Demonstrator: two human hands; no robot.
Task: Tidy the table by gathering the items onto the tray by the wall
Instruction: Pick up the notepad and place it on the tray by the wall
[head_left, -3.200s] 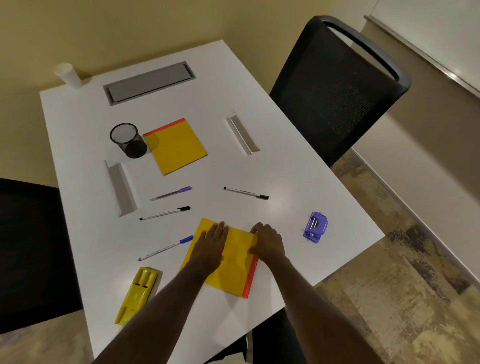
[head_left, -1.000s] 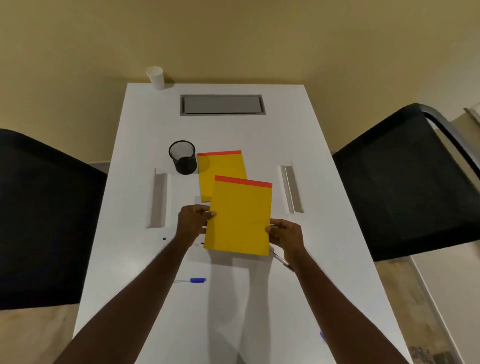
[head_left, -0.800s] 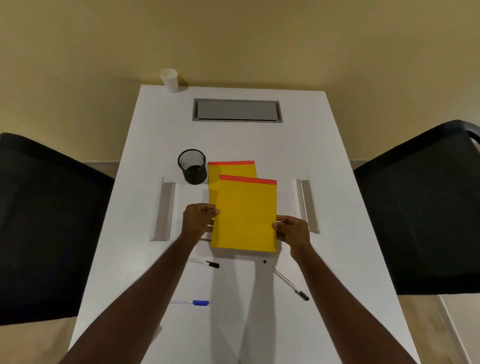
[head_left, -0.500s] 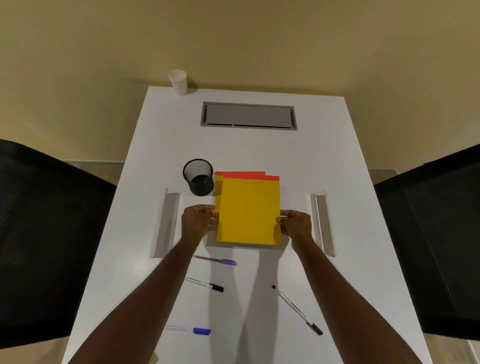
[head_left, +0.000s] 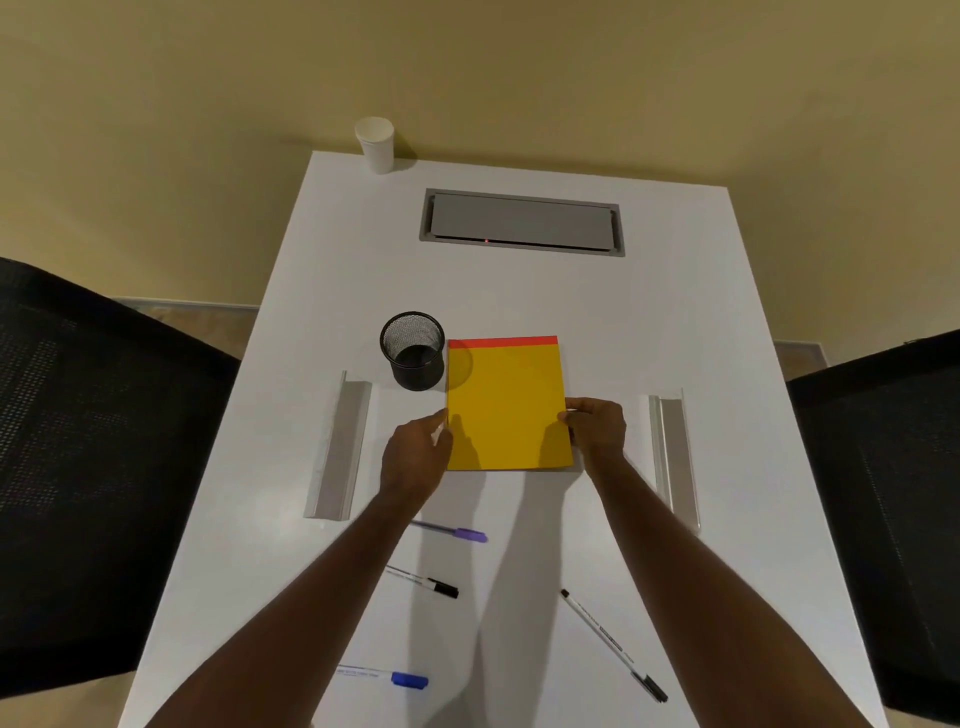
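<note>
Two hands (head_left: 415, 452) (head_left: 597, 428) flanking yellow pad (head_left: 506, 410)

I see a yellow notepad (head_left: 506, 410) with a red top band on the white table (head_left: 649, 322). Black mesh pen cup (head_left: 413, 351), white paper cup (head_left: 375, 137), grey hatch (head_left: 521, 222). Pen caps: purple (head_left: 470, 534), blue (head_left: 409, 679), black (head_left: 445, 590).

No legible text found. Faint print seen on barrels of two pens (head_left: 602, 631) (head_left: 382, 676) below yellow notepad (head_left: 506, 405); too small to be read.
</note>
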